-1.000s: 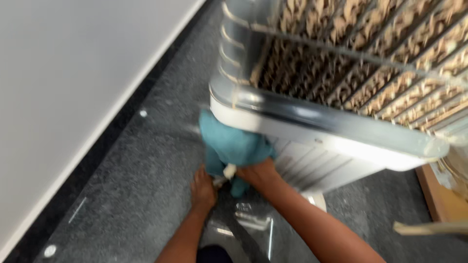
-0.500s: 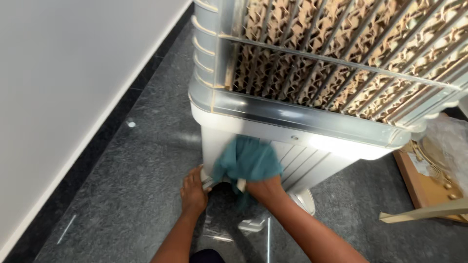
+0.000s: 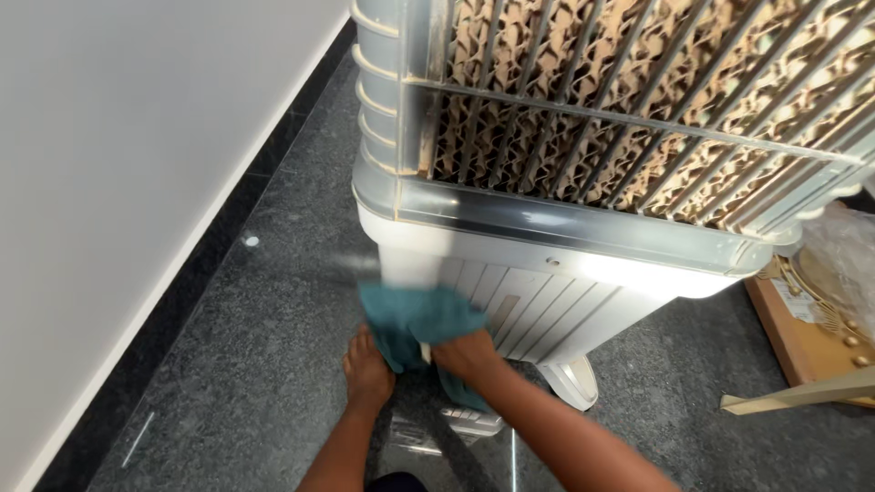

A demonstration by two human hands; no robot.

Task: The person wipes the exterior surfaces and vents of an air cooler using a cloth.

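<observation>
My right hand (image 3: 465, 351) is shut on a teal cloth (image 3: 410, 319) and presses it against the lower left corner of a white air cooler's ribbed base (image 3: 547, 305). My left hand (image 3: 367, 374) rests on the dark granite floor (image 3: 273, 364) just below the cloth, beside the cooler's bottom corner. It holds nothing, and the cloth covers its fingertips. Above the base, the cooler's grey grille (image 3: 592, 109) shows a brown honeycomb pad behind its bars.
A white caster foot (image 3: 570, 383) sticks out under the cooler. A cardboard box (image 3: 802, 337) with clear plastic wrap (image 3: 848, 264) lies at the right. A white wall (image 3: 118, 182) with black skirting (image 3: 182, 301) runs along the left.
My right hand has swept the cloth from the base's left corner to its middle and back down to the lower left. The view has steadied and drawn back a little. My left hand has stayed put.
</observation>
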